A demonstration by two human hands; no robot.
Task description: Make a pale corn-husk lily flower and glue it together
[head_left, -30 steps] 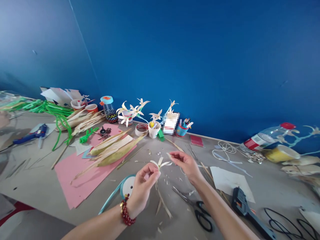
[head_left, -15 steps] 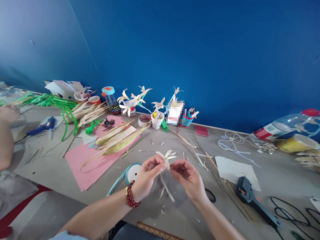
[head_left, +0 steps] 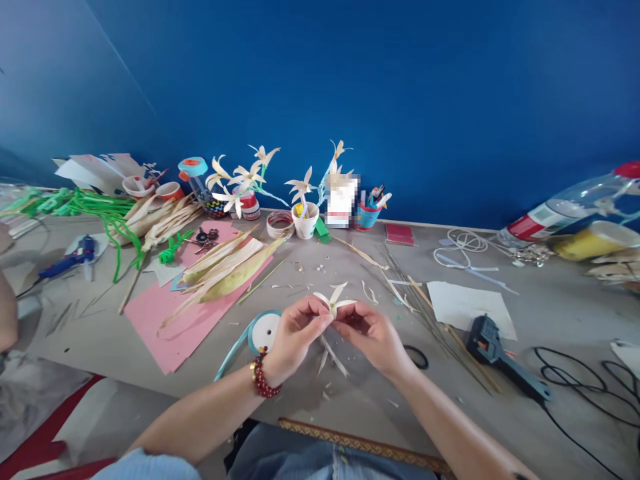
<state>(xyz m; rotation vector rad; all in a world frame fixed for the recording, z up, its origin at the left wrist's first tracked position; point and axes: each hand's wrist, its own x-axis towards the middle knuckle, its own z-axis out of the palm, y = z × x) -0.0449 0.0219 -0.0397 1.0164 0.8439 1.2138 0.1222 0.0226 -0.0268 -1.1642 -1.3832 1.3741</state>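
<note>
Between my fingertips is a pale corn-husk flower (head_left: 334, 302) with narrow petals fanned outward. My left hand (head_left: 301, 337), with a red bead bracelet (head_left: 263, 375) at the wrist, pinches it near the base. On the other side, my right hand (head_left: 371, 337) has thumb and fingers closed on a petal by the flower's centre. Loose husk strips (head_left: 334, 357) lie below on the table. A ribbon spool (head_left: 265, 331) with light blue ribbon rests just left of my left hand. Small husk scraps (head_left: 370, 292) are scattered beyond my hands.
Corn husks (head_left: 235, 267) lie on pink paper (head_left: 163, 327) to the left. A black glue gun (head_left: 505, 360) and its cord are at right; a blue glue gun (head_left: 75, 259) is far left. Finished husk flowers (head_left: 247, 177) stand along the wall. Another person's arm (head_left: 7, 307) is at the left edge.
My right fingers have closed in on the flower, and its petals are spread wider and turned more upward. The camera view has tilted and shifted slightly.
</note>
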